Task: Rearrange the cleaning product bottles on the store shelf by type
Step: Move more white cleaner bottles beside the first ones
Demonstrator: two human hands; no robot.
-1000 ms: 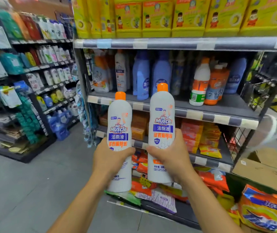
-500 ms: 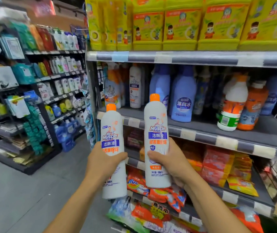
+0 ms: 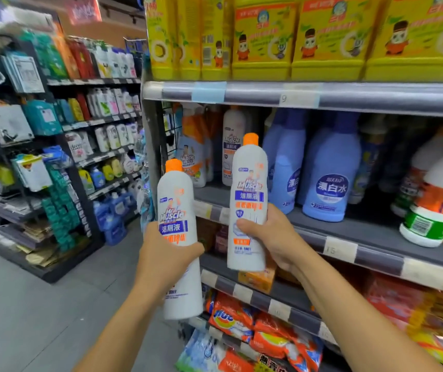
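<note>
My left hand [image 3: 161, 257] grips a white bottle with an orange cap [image 3: 176, 208], held upright left of the shelf unit. In my right hand [image 3: 271, 237] is a second, identical white bottle [image 3: 249, 183], raised higher, in front of the grey middle shelf [image 3: 376, 237]. On that shelf stand a matching white bottle [image 3: 232, 135] at the back left, orange-and-white refill pouches [image 3: 193, 157], blue bleach bottles [image 3: 330, 178] in the middle, and white and orange bottles [image 3: 437, 200] at the right.
Yellow boxes [image 3: 327, 36] fill the top shelf. Orange and red detergent bags [image 3: 255, 331] lie on the lower shelves. Across the grey floor at the left stands another rack [image 3: 94, 124] full of bottles and packets.
Both hands have carried their bottles closer to the middle shelf and toward its left part. The view has moved in and up, so the shelf looks larger.
</note>
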